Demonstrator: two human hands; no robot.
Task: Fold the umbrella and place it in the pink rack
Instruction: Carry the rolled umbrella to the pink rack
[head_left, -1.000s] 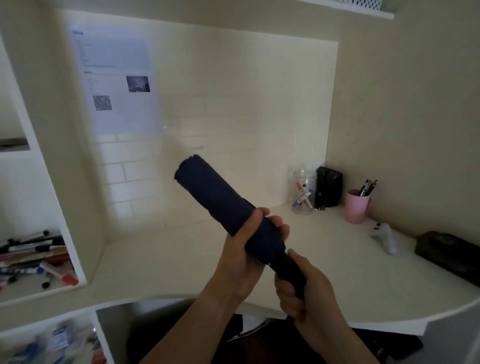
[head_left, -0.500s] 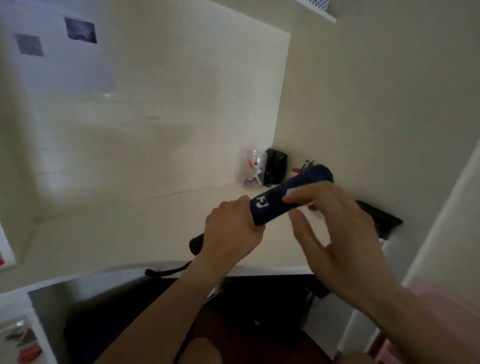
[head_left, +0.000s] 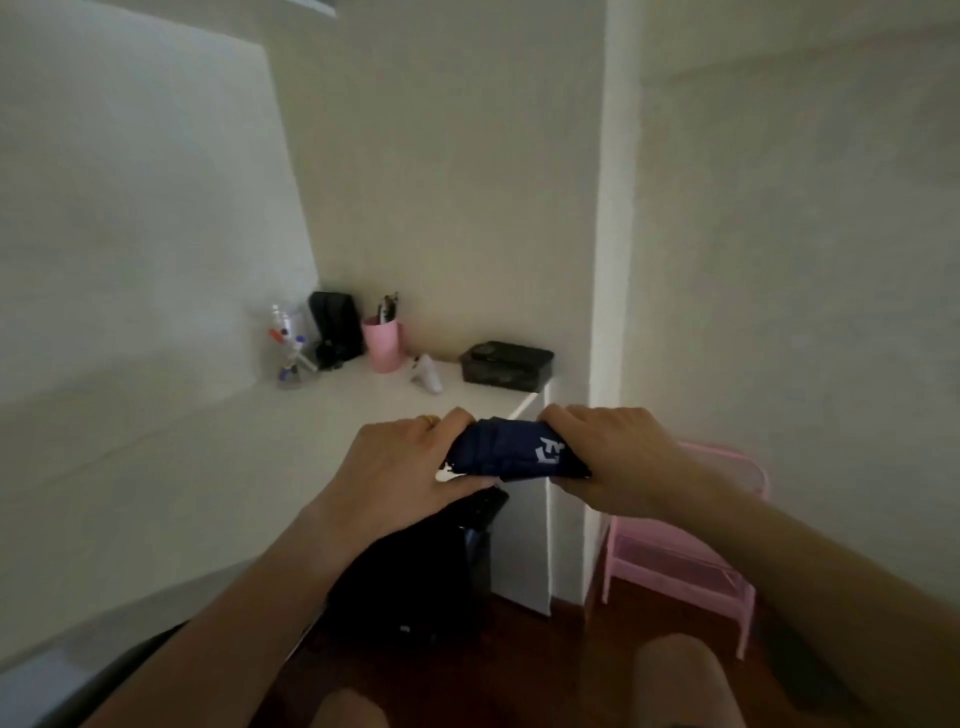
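Observation:
The folded navy umbrella (head_left: 511, 454), with a white logo on its fabric, lies level between both hands above the desk's right end. My left hand (head_left: 400, 467) grips its left end, where the black handle (head_left: 480, 506) pokes out below. My right hand (head_left: 618, 457) grips its right end. The pink rack (head_left: 675, 561) stands on the floor at the right, below and behind my right forearm, which covers part of it.
On the white desk (head_left: 208, 467) stand a clear jar of markers (head_left: 291, 348), a black holder (head_left: 335, 327), a pink pen cup (head_left: 383, 343), a small white object (head_left: 427, 373) and a dark box (head_left: 506, 366). A wall corner (head_left: 613, 260) rises beside the rack. My knees show at the bottom.
The view has swung right, bringing the pink rack into sight. The umbrella went from tilted to level, and my right hand now clasps its right end instead of hovering beside it.

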